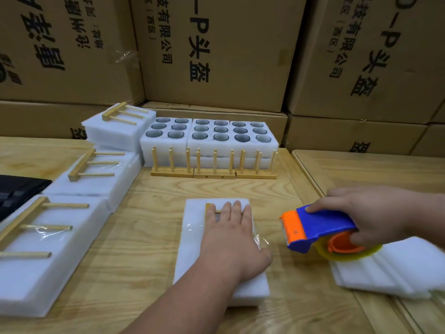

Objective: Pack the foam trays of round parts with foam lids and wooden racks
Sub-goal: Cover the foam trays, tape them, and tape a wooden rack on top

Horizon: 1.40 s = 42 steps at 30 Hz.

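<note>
Head view: foam pack [190, 249] lies mid-counter [144, 237]. Left hand [231, 235] presses flat, fingers straight, on its wooden rack [210, 207]. Right hand [375, 213] grips tape dispenser [317, 227] just beside. Judged light, soft, dentable; hold by long edges, avoiding slick tape.

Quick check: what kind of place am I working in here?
Likely a warehouse packing station: stacked printed cartons behind a wooden table, foam trays of round parts, and a tape dispenser in the right hand.
</note>
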Available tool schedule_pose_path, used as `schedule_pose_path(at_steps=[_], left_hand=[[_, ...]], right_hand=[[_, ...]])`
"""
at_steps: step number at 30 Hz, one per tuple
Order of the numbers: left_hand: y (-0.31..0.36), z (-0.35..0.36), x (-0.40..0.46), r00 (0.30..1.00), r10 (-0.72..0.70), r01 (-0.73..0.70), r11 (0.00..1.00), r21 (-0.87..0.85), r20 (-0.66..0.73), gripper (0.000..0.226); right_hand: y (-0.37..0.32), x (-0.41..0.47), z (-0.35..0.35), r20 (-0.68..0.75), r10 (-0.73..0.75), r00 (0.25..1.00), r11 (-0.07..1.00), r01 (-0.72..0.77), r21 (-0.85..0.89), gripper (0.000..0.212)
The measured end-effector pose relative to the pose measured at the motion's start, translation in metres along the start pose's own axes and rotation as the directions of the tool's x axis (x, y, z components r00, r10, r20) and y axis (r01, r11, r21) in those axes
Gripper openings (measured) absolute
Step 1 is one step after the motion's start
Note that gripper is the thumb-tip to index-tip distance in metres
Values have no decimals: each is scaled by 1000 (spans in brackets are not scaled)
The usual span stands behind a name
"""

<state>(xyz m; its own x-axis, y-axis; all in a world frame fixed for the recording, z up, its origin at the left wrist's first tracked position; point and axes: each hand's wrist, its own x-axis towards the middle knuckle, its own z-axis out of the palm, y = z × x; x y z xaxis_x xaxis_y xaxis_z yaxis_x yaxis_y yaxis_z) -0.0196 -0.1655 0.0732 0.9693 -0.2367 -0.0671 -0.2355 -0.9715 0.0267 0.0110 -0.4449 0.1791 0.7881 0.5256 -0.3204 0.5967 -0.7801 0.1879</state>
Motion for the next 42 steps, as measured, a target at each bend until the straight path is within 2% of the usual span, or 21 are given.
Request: schedule_pose_path(at_steps=[4,7,11,15,19,24,27,30,34,36,39,42], left_hand=[[0,-1,0,1000,14,-14,1000,8,1,95],[0,-2,-2,998,69,-68,997,21,-6,81],[2,0,-6,980,191,-194,980,-45,-59,57],[5,0,-10,980,196,-198,978,-65,-38,49],[5,-2,-9,982,187,-188,982,-33,-30,54],[4,-1,-9,984,167,-171,984,-53,-64,66],[4,0,-8,986,156,-157,987,-16,-58,80],[5,0,-7,988,153,-153,988,20,-22,90],[5,-1,-6,989,149,-149,989,24,-22,92],[5,-2,-6,988,151,-150,987,59,-12,92],[6,-3,-7,989,150,-149,986,76,-15,92],[5,-3,-10,990,141,-139,989,51,-26,94]], right_hand=[[-15,15,-9,65,-13,998,997,18,-77,78],[-23,25,-10,87,-11,996,993,21,-115,76],[-30,30,-8,108,-6,994,990,21,-138,74],[-39,38,-7,108,1,994,984,18,-177,74],[-43,46,-4,110,-24,994,994,35,-99,72],[-55,52,-7,107,-18,994,993,5,120,43],[-66,59,-15,111,-5,994,994,-7,106,38],[-74,70,-33,118,12,993,999,-17,42,41],[-91,89,-48,-94,9,995,985,-25,-170,46],[-100,97,-56,-145,60,988,988,-79,-129,42],[-109,109,-64,-125,105,987,988,-117,-97,31],[-112,119,-66,-105,125,987,987,-134,-84,29]])
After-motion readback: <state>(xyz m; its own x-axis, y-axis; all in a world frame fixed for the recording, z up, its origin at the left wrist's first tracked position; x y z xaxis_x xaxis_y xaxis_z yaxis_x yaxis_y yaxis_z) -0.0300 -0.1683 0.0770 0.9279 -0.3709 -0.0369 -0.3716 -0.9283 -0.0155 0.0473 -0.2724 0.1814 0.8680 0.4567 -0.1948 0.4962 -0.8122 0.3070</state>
